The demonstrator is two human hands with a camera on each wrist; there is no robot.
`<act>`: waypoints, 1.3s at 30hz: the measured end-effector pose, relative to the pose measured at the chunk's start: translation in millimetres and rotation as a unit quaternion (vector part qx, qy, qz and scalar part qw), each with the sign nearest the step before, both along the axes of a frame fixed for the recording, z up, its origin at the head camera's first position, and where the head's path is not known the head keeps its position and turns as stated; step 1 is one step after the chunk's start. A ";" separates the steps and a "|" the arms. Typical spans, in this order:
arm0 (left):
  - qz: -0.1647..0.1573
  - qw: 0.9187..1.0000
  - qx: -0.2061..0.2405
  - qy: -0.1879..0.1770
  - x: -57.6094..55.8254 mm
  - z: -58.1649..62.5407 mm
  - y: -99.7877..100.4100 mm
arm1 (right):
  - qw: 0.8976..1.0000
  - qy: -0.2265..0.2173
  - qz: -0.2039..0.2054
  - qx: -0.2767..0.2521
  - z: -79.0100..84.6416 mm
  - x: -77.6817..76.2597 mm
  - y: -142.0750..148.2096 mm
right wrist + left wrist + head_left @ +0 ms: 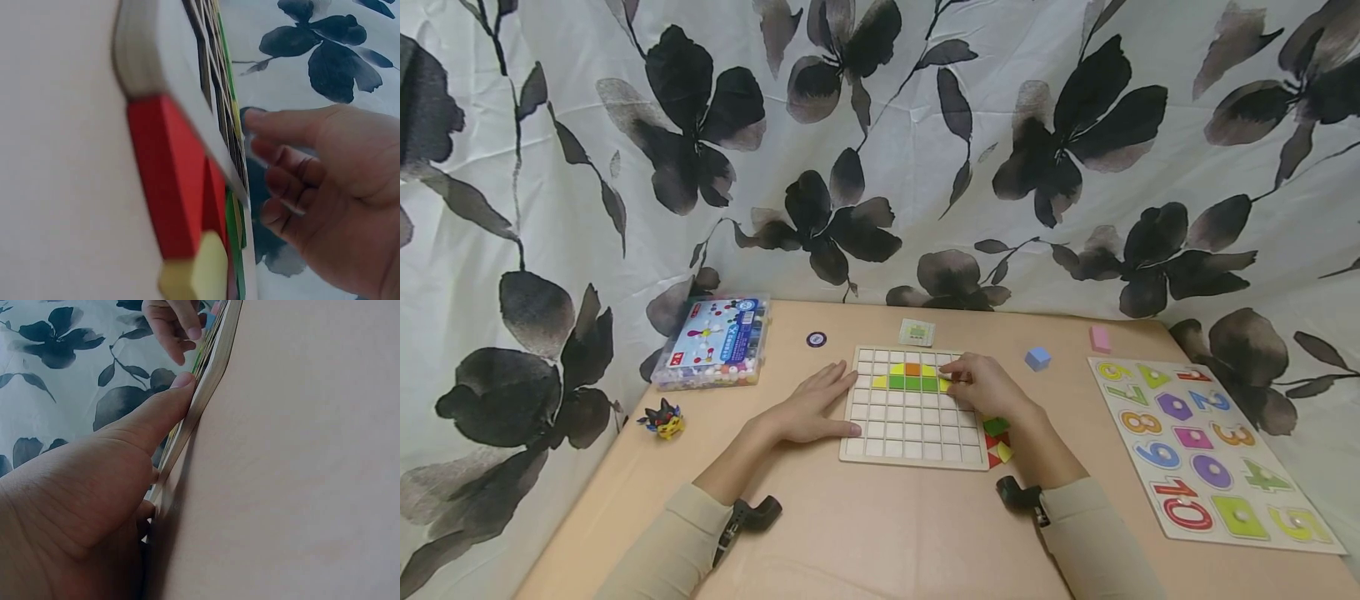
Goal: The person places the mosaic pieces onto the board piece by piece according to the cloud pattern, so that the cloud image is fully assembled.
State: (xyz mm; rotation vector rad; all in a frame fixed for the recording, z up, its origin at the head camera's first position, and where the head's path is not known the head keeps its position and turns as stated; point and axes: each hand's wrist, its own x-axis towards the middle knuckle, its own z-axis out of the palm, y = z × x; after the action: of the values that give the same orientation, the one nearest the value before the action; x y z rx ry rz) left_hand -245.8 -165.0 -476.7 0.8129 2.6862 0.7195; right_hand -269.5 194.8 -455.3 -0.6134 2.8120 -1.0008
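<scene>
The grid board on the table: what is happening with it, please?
A person's left hand touches the left edge of the grid board. The right hand is at the right end of the yellow, orange and green pattern; whether it pinches a piece is unclear. Much of the board is unfilled, and loose pieces lie beside it.

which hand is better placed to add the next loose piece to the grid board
Likely the right hand: it is nearer the loose pieces beside the right edge of the grid board. The left hand touches the board's opposite edge, farther from them.
</scene>
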 end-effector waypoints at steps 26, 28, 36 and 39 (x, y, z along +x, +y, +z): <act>0.000 1.000 0.000 -0.002 -0.9 1.4 1.0 | 0.998 -0.056 0.011 -0.035 36.7 7.9 53.3; 0.000 1.000 -0.001 -0.003 -0.9 1.5 1.3 | 0.997 -0.068 0.022 -0.043 33.9 6.5 58.1; 0.002 1.000 0.000 -0.005 -0.2 1.9 1.7 | 0.987 -0.136 0.067 -0.051 23.6 3.0 70.3; 0.001 1.000 0.000 -0.003 -0.5 1.6 1.6 | 0.983 -0.156 0.080 -0.045 21.7 2.8 71.4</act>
State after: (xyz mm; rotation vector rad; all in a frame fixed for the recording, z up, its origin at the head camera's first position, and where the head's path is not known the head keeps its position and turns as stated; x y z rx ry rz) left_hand -246.3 -163.4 -475.2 0.8078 2.6824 0.7202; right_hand -266.8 266.2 -433.6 -0.6194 2.4175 -1.0914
